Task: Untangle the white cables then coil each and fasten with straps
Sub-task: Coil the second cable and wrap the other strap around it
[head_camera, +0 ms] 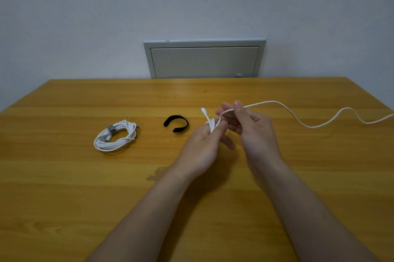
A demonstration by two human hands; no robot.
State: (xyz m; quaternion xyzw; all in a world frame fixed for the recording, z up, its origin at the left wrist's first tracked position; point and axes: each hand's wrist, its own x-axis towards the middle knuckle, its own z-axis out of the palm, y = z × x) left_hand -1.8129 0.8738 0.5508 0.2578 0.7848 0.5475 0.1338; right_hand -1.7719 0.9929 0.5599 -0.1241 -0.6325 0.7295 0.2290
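Observation:
A white cable [309, 125] trails in loose waves from the table's right edge to my hands. My left hand [202, 144] holds a few small turns of it wound round its fingers, thumb pressed on them, the plug end sticking up. Just right of it, my right hand [253, 131] pinches the incoming cable between thumb and fingers. At the left lies a second white cable [116, 136], coiled and bound with a grey strap. A black strap [176, 123] lies curled on the table between that coil and my hands.
The wooden table [85, 187] fills the lower view; its far edge meets a pale wall. A grey metal panel door [204, 60] is set in the wall behind the table. A dull stain marks the wood near my left wrist.

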